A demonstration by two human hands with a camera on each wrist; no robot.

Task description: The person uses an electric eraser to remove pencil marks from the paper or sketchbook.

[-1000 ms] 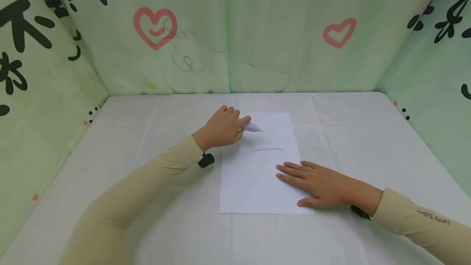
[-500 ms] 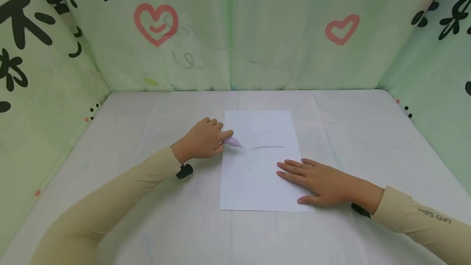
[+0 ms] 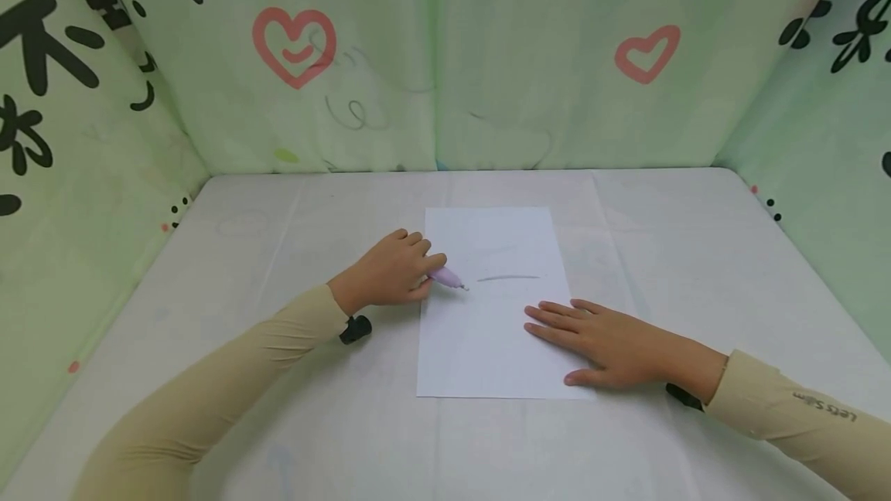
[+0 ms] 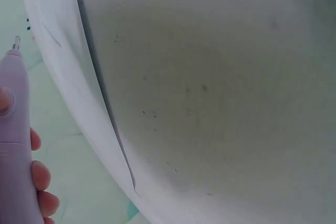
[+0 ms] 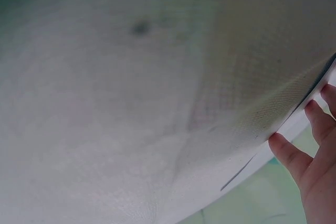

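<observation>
My left hand (image 3: 391, 269) grips a lavender electric eraser (image 3: 446, 277), its tip pointing right over the left part of a white sheet of paper (image 3: 487, 354). In the left wrist view, the eraser's body (image 4: 17, 166) shows a round button under the thumb, with fingers wrapped behind it. A short grey line (image 3: 508, 277) runs across the sheet, just right of the tip. My right hand (image 3: 619, 346) lies flat with fingers spread on the sheet's lower right side. The right wrist view shows its fingertips (image 5: 281, 142) on the paper.
The sheet lies on a table with a white cloth (image 3: 334, 431). Green fabric walls (image 3: 522, 60) printed with hearts and black marks stand at the back and both sides. A black wrist strap piece (image 3: 356, 329) hangs under the left wrist.
My left hand has moved left and nearer the person with the eraser, then slightly right toward the grey line's left end. The right hand stays in place on the paper.
</observation>
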